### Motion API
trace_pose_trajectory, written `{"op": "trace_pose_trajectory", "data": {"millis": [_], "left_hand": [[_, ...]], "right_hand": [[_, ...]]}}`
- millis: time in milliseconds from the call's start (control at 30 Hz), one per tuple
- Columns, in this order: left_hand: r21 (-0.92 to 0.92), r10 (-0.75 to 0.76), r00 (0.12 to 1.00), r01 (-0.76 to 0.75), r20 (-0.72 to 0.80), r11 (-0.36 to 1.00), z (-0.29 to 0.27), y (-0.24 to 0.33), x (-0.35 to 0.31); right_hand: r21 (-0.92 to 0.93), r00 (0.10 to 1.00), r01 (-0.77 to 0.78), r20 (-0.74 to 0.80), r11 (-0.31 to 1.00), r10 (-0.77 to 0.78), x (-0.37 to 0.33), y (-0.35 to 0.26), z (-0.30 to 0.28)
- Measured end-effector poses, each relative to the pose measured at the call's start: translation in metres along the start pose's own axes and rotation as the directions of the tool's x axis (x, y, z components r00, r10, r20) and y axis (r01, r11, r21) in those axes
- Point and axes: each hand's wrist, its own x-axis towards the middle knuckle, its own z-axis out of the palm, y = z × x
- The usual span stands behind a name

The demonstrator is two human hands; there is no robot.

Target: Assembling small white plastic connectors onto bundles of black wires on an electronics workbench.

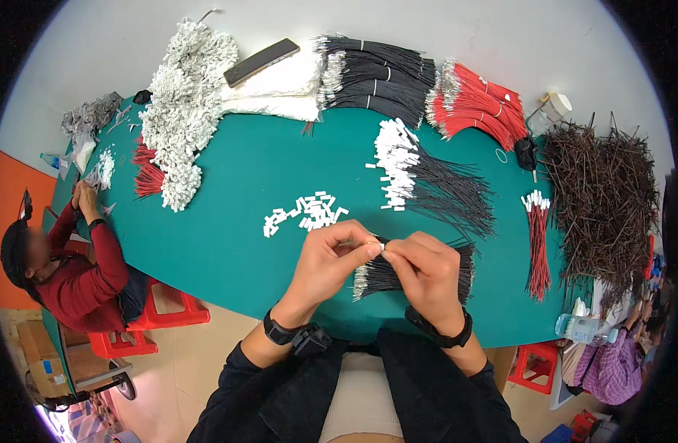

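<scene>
My left hand (326,260) and my right hand (430,275) meet tip to tip above the table, thumb and finger pinched on each. Between the fingertips shows a small white connector housing (383,248); what else the right fingers grip is hidden. Under my hands lies a bundle of black wires (391,279) with silvery ends on its left. Loose white connector housings (317,210) are scattered just beyond my left hand. Farther off, black wires (453,188) fan out with white housings on their left ends.
On the green table (228,244) stand a white heap (187,111), a phone (261,63) on white bags, tied black bundles (379,74), red bundles (479,103), a small red bunch (538,244) and a brown wire heap (601,199). A co-worker (77,277) sits at left.
</scene>
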Motion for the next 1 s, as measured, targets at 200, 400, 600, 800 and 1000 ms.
{"op": "trace_pose_trajectory", "data": {"millis": [200,400,600,800,1000], "left_hand": [[0.176,-0.011,1.0,0.009,0.012,0.984,-0.006,-0.002,0.002],[0.241,0.004,0.999,-0.016,0.051,0.97,-0.011,-0.001,-0.001],[0.411,-0.032,0.999,0.04,-0.026,0.911,-0.017,-0.001,0.001],[0.921,0.358,0.933,-0.169,0.035,0.352,-0.051,-0.006,0.02],[0.953,0.293,0.953,-0.152,0.071,0.263,-0.054,-0.03,0.015]], "right_hand": [[0.034,0.998,-0.055,0.0,0.998,0.055,-0.001,0.003,-0.005],[-0.033,0.998,0.029,0.061,0.999,-0.027,0.001,-0.002,-0.01],[-0.049,0.981,-0.022,0.19,0.999,0.031,0.007,0.01,-0.017],[-0.323,0.994,0.098,0.086,0.941,-0.074,0.045,0.058,-0.024],[-0.241,0.875,0.002,0.471,0.97,0.115,0.003,0.057,-0.014]]}}
